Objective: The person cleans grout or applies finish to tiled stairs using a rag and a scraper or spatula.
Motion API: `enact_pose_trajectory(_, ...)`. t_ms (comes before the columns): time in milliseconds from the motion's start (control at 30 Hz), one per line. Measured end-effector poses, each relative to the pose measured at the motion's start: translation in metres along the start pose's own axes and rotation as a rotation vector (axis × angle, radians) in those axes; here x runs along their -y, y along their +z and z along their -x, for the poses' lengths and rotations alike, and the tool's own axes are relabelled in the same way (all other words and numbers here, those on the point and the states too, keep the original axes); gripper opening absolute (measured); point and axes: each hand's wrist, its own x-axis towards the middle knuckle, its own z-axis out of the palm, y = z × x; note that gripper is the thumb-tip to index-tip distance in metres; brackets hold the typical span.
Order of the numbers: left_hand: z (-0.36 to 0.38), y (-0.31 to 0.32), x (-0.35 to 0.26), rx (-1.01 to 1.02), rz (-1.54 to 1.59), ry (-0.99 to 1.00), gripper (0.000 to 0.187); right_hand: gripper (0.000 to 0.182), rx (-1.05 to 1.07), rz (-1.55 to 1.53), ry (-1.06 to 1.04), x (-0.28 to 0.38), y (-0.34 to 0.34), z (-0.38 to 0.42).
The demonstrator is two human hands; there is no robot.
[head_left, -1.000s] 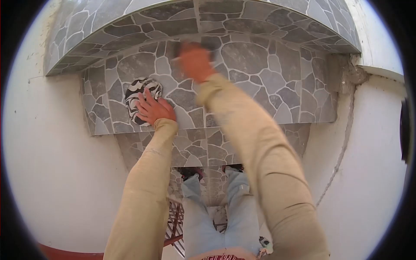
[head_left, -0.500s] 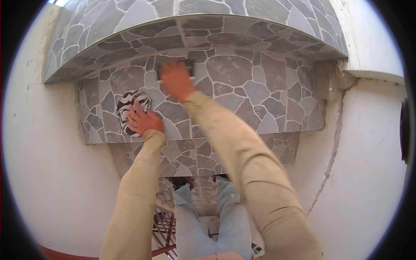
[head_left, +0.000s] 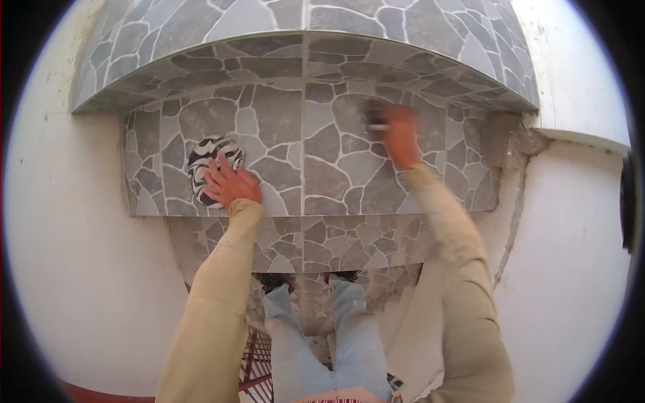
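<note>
My left hand (head_left: 232, 183) lies flat with fingers spread on the lower right part of a bundled black-and-white patterned cloth (head_left: 207, 152). The cloth rests on the left side of a step (head_left: 272, 123) faced with grey stone-pattern tiles and pale joints. Over on the right side of that step, my right hand (head_left: 401, 136) is closed around a dark, block-shaped tool (head_left: 374, 119) with a light strip along its edge. Motion smears the tool and fingers, and the hand hides part of it; I cannot tell its exact kind.
Another tiled step (head_left: 262, 57) rises behind, its edge curved in this view. White walls (head_left: 74, 221) stand on both sides, the right one with a rough mortar patch (head_left: 514, 140). My feet are on lower tiles, and a red metal grille (head_left: 257, 352) shows beside my legs.
My right hand has swept the dark tool from the middle of the step far to the right. My left hand stays on the cloth, and the view has shifted slightly.
</note>
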Motion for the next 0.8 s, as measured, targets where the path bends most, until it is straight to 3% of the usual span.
enact_pose_trajectory(33,0.001,0.002,0.003,-0.016,0.01,-0.001,0.065,0.039,-0.193,0.096,-0.19,0.064,0.031,-0.009)
enact_pose_trajectory(67,0.002,0.005,0.004,-0.032,0.021,-0.004,0.065,0.039,-0.011,-0.098,-0.166,0.124,0.049,-0.025)
enact_pose_trajectory(100,0.003,0.007,0.004,-0.054,0.021,0.006,0.065,0.039,-0.099,-0.049,-0.231,0.175,0.086,-0.034)
enact_pose_trajectory(133,0.002,0.009,0.001,-0.055,0.023,0.02,0.065,0.033,-0.028,0.021,-0.315,0.223,0.075,-0.044)
enact_pose_trajectory(200,0.003,0.008,0.003,-0.065,0.013,0.004,0.063,0.027,0.0,0.003,-0.217,0.256,0.074,-0.058)
enact_pose_trajectory(267,0.004,0.013,0.011,-0.048,-0.012,0.022,0.062,0.023,0.036,0.103,-0.145,0.211,0.055,-0.057)
enact_pose_trajectory(300,0.003,0.009,0.007,-0.043,-0.002,0.015,0.062,0.022,-0.139,0.041,-0.148,0.158,0.067,-0.049)
enact_pose_trajectory(333,0.002,0.008,0.005,-0.04,0.013,0.004,0.062,0.031,-0.178,0.01,-0.018,0.094,0.071,-0.041)
enact_pose_trajectory(367,0.002,0.01,0.006,-0.034,0.0,-0.001,0.063,0.032,-0.102,0.035,0.101,0.039,0.019,-0.034)
enact_pose_trajectory(400,0.002,0.011,0.004,-0.038,0.009,-0.015,0.063,0.035,-0.26,0.115,0.1,-0.04,0.014,-0.016)
enact_pose_trajectory(433,0.001,0.01,0.003,-0.033,0.0,-0.001,0.064,0.036,-0.14,0.204,0.103,-0.071,-0.045,-0.005)
enact_pose_trajectory(467,0.002,0.008,0.005,-0.027,-0.014,0.008,0.065,0.035,-0.084,0.207,0.25,-0.088,-0.074,0.005)
enact_pose_trajectory(567,0.001,0.003,0.003,-0.016,-0.008,0.006,0.065,0.036,-0.006,0.109,0.082,-0.074,-0.072,0.012)
enact_pose_trajectory(633,0.0,0.003,0.002,-0.023,0.008,-0.002,0.065,0.035,-0.112,0.012,-0.029,0.0,-0.007,0.002)
enact_pose_trajectory(667,0.001,0.006,0.004,-0.02,0.013,-0.008,0.065,0.033,-0.195,0.139,-0.144,0.057,0.024,-0.005)
enact_pose_trajectory(700,0.001,0.01,0.006,-0.024,-0.001,-0.007,0.065,0.028,-0.121,-0.02,-0.127,0.108,0.049,-0.02)
enact_pose_trajectory(733,0.002,0.01,0.006,-0.029,-0.001,0.001,0.065,0.026,-0.198,-0.084,-0.276,0.153,0.068,-0.03)
enact_pose_trajectory(767,0.001,0.011,0.007,-0.045,0.004,0.0,0.064,0.026,-0.041,0.021,-0.353,0.193,0.061,-0.04)
enact_pose_trajectory(800,0.002,0.012,0.007,-0.053,0.007,0.007,0.063,0.026,-0.044,0.018,-0.336,0.196,0.057,-0.047)
